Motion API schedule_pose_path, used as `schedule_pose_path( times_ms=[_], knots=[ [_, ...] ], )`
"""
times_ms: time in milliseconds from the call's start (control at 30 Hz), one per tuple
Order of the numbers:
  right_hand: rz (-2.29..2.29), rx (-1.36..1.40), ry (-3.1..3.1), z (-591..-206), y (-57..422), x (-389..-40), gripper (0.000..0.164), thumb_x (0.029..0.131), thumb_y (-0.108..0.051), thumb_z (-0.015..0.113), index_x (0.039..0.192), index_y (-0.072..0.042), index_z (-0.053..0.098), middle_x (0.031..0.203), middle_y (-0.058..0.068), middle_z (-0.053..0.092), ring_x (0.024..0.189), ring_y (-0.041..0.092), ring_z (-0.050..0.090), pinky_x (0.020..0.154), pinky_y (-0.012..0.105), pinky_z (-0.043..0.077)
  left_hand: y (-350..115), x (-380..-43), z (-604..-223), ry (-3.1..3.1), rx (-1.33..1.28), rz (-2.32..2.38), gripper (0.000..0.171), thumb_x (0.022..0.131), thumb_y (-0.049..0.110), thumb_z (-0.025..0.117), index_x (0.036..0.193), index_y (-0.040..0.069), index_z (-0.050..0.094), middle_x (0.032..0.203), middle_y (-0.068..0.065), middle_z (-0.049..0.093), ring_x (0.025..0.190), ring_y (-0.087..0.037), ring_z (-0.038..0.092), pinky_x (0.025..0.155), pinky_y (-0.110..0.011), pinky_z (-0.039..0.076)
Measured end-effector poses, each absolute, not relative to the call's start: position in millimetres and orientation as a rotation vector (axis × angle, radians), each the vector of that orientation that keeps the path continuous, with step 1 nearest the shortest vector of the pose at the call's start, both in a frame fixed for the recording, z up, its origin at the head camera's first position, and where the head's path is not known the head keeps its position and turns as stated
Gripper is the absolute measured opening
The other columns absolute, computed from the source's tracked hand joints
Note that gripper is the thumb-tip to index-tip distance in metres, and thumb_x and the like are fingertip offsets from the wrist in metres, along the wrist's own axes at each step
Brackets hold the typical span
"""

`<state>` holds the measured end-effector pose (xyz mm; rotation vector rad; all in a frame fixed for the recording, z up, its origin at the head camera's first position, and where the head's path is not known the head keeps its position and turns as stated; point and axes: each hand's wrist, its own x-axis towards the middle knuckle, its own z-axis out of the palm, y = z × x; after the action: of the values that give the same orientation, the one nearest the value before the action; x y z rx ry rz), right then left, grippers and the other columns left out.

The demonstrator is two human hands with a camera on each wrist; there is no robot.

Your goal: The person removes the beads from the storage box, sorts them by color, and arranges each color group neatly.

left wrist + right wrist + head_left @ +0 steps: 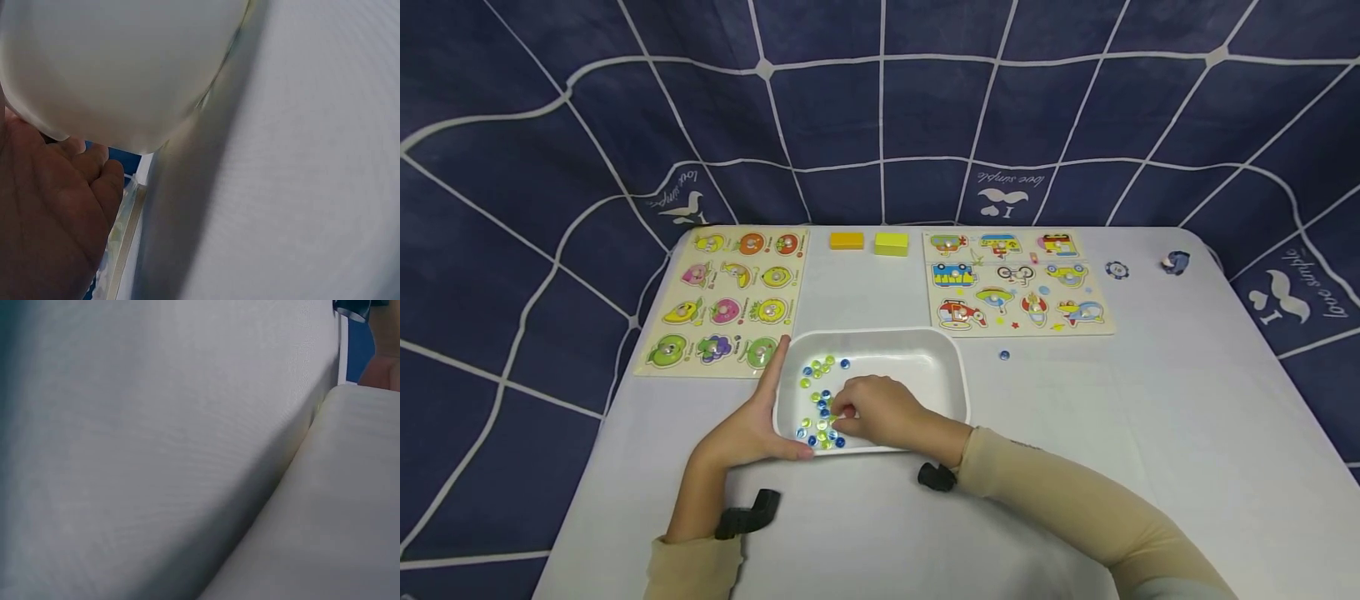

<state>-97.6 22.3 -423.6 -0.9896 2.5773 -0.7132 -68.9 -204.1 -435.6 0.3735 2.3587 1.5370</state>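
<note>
A white rectangular tray (917, 354) holds several blue and yellow-green glass beads (822, 425), gathered in its left half. My left hand (752, 425) rests against the tray's left end, thumb along the near wall and index finger reaching up the left side. In the left wrist view, that hand (56, 200) lies beside the tray's wall (125, 119). My right hand (880, 408) reaches over the near rim, fingers bent down at the beads; whether a bead is between the fingertips is hidden. The right wrist view shows mostly the tray's side (312, 500).
Behind the tray lie a fruit puzzle board (741, 293) and a vehicle puzzle board (985, 297). An orange block (846, 241) and a yellow block (891, 244) stand between them. One blue bead (1004, 355), a patterned disc (1117, 270) and a dark blue figure (1176, 262) are to the right.
</note>
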Motion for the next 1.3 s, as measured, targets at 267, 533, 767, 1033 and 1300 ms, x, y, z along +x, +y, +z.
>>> schedule_pose_path(
  times_ms=[267,533,767,1033,1300],
  knots=[
    [-0.987,-1.039,2.646,-402,52,-91,0.010,0.084,-0.029,0.069,0.093,-0.024,0.071,0.078,-0.018,0.057,0.072,0.001,0.053,0.065,0.015,0.045,-203,-69,-436,2.354,0.371,1.532,0.146,0.049,0.031,0.094,0.147,0.044,-0.012,0.159,0.011,-0.006,0.146,-0.022,0.008,0.114,-0.057,0.017],
    [-1.326,-0.960,2.799,-376,143,-96,0.013,0.080,-0.017,0.074,0.092,-0.021,0.071,0.077,-0.013,0.057,0.072,0.004,0.053,0.058,0.022,0.048,-205,-70,-435,2.383,0.359,1.515,0.147,0.048,0.030,0.095,0.147,0.045,-0.013,0.158,0.015,-0.009,0.148,-0.022,0.000,0.114,-0.063,0.010],
    [-1.075,-0.625,2.998,-408,212,-101,0.011,0.077,-0.016,0.077,0.087,-0.019,0.072,0.071,-0.013,0.057,0.067,0.005,0.052,0.057,0.019,0.045,-205,-69,-436,2.353,0.349,1.537,0.146,0.048,0.028,0.094,0.147,0.045,-0.013,0.159,0.015,-0.008,0.148,-0.021,0.002,0.114,-0.062,0.010],
    [-0.758,-0.386,2.968,-428,232,-100,0.009,0.080,-0.023,0.073,0.086,-0.016,0.072,0.069,-0.009,0.058,0.064,0.009,0.049,0.058,0.023,0.039,-204,-70,-436,2.344,0.354,1.538,0.146,0.050,0.027,0.094,0.147,0.045,-0.013,0.159,0.015,-0.009,0.148,-0.021,0.001,0.115,-0.061,0.009],
    [-0.912,-0.506,3.024,-400,217,-100,0.017,0.081,-0.030,0.075,0.093,-0.018,0.073,0.076,-0.012,0.060,0.065,0.007,0.051,0.055,0.021,0.043,-203,-69,-435,2.328,0.345,1.561,0.145,0.050,0.027,0.094,0.147,0.045,-0.012,0.159,0.015,-0.005,0.148,-0.022,0.004,0.114,-0.060,0.012]
  ],
)
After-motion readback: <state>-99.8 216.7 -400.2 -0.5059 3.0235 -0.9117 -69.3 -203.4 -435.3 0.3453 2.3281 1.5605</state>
